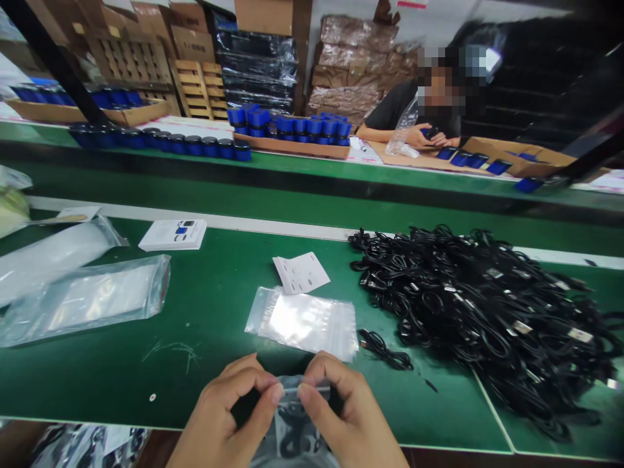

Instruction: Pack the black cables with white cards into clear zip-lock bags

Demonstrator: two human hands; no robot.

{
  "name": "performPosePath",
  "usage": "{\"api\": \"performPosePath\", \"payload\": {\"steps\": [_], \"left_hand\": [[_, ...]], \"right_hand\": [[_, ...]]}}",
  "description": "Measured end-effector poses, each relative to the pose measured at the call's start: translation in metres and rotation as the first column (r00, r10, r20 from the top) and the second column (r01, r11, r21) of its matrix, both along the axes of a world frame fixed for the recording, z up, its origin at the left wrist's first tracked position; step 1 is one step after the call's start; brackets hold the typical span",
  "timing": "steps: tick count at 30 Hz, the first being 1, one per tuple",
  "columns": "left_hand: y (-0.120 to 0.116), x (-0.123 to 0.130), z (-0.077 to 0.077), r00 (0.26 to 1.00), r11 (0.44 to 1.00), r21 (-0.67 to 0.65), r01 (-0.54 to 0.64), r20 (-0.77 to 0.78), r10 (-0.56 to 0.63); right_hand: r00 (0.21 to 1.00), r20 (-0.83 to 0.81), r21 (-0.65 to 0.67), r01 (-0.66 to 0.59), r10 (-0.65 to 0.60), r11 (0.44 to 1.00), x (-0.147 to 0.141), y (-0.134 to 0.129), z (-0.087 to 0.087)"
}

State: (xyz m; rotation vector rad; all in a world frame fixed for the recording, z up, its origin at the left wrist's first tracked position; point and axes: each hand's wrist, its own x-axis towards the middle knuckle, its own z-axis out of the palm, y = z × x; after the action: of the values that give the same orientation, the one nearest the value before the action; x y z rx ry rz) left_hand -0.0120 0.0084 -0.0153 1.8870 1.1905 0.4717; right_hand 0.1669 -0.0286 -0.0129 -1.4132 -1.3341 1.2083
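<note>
My left hand (238, 406) and my right hand (341, 406) pinch the top edge of a clear plastic bag (292, 429) at the bottom centre. Something dark, like a coiled cable, shows inside the bag. Just beyond my fingers, clear zip bags (312, 322) lie in a flat stack, with a folded printed leaflet (305, 273) touching their far edge. A single bundled black cable (386, 350) rests to the right of that stack. Farther right is a big heap of black cables (468, 299).
Leaflets (174, 235) are stacked at the left, near large plastic bags (92, 296). Across the green table (219, 185), blue jars (195, 144) stand in a row beside a cardboard tray (292, 147) of blue items. A person (390, 117) works opposite. A bin of bagged items (92, 447) is at lower left.
</note>
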Motion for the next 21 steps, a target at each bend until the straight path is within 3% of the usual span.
{"api": "performPosePath", "payload": {"steps": [2,7,12,21], "left_hand": [[-0.001,0.003,0.002,1.000,1.000,-0.022,0.018,-0.010,-0.018],[-0.004,0.008,0.008,0.995,0.988,-0.126,-0.086,0.035,0.091],[-0.007,0.012,0.009,0.993,0.986,-0.137,-0.091,0.069,0.101],[-0.003,0.007,0.011,0.971,0.982,-0.142,-0.127,0.186,0.152]], "right_hand": [[1.000,-0.010,0.003,-0.023,0.023,1.000,-0.001,0.000,0.000],[0.999,-0.047,-0.009,-0.015,0.014,1.000,-0.005,-0.001,0.001],[0.997,-0.078,-0.035,0.002,-0.005,0.999,-0.009,-0.003,-0.005],[1.000,0.009,0.136,-0.020,0.019,0.990,0.005,-0.003,0.001]]}}
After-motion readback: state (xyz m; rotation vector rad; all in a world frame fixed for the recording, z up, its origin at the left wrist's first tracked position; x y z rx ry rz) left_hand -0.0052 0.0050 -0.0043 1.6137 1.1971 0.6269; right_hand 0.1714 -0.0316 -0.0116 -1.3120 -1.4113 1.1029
